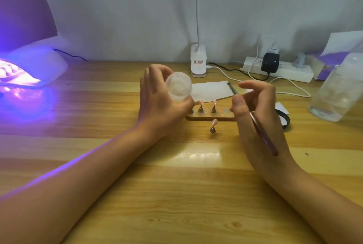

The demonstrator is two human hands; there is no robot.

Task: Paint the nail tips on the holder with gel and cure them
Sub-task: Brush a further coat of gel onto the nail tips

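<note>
The slim brush with a purple-pink handle lay on a slant across the right hand. Its handle end was low near the wrist and its dark tip pointed up and leftward, toward the white tissue. That hand stood edge-on, thumb raised, fingers loosely curled round the handle; blur hid the exact grip. The left hand curled fingers and thumb round a small translucent round jar, tipped so one circular face looked toward the camera. Between the hands, on the light wooden table, sat the flat wooden holder with pink nail tips upright on stands. One lone stand stood just before it. Far left, a white curing lamp glowed violet.
</note>
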